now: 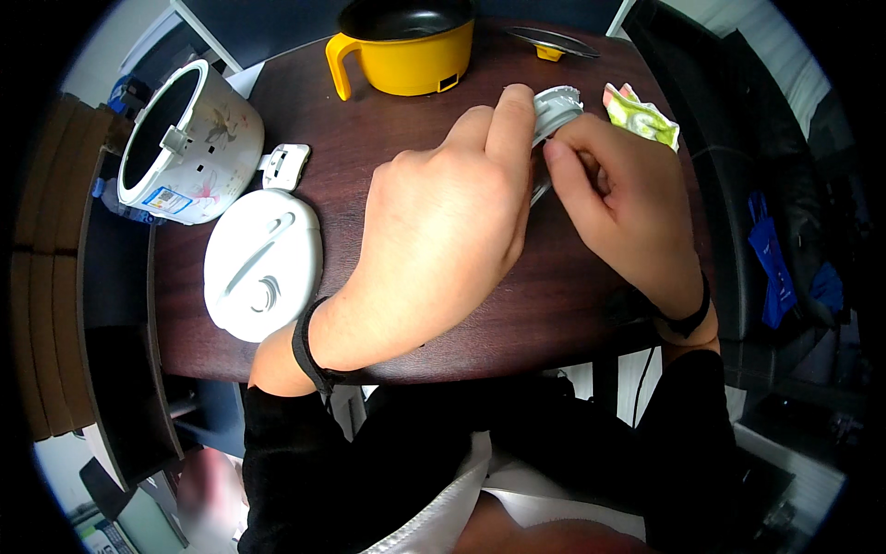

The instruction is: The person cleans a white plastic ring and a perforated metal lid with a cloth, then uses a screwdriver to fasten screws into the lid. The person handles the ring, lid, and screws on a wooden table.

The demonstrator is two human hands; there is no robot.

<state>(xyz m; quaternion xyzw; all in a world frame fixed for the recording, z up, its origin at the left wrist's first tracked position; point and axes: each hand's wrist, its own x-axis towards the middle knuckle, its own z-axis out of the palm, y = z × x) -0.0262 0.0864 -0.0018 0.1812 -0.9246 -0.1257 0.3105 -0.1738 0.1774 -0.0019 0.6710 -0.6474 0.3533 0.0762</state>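
Note:
Both hands are raised over the dark wooden table and meet at a pale grey, curved plastic part [556, 106]. My left hand [452, 203] is closed at the part's left side, and its back hides most of its fingers. On the other side, my right hand [623, 180] is curled with thumb and forefinger against the lower edge of the same part. How much of the part lies between the hands is hidden. Left of my left forearm lies a round white rice cooker lid [263, 266] with a long handle bar and a small round vent.
A white flower-printed rice cooker body [208, 148] stands tilted at the left, beside a small white fitting [285, 167]. At the back are a yellow pot [415, 65] and a lid with a yellow knob [549, 53]. A green-and-white cloth [646, 118] lies at the right edge.

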